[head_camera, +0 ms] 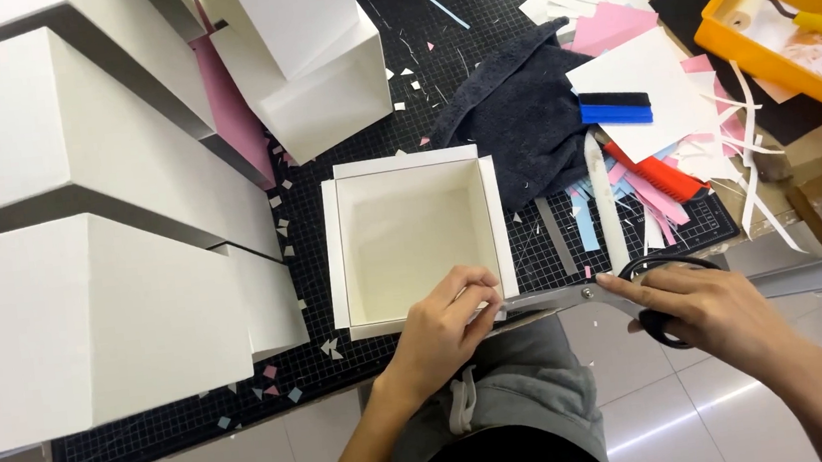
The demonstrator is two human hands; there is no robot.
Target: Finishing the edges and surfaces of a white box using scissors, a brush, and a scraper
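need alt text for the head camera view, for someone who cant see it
Seen from above, a person's right hand works black-handled scissors at the near corner of an open white paper box, which the left hand steadies on a black gridded cutting mat. Finished white boxes stack at left; a dark towel, paper scraps and an orange tray lie at right.

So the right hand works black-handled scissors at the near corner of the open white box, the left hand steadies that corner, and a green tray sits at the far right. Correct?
Not quite: the tray is orange, not green, as the head view shows. The rest holds: right hand, scissors, left hand, box.
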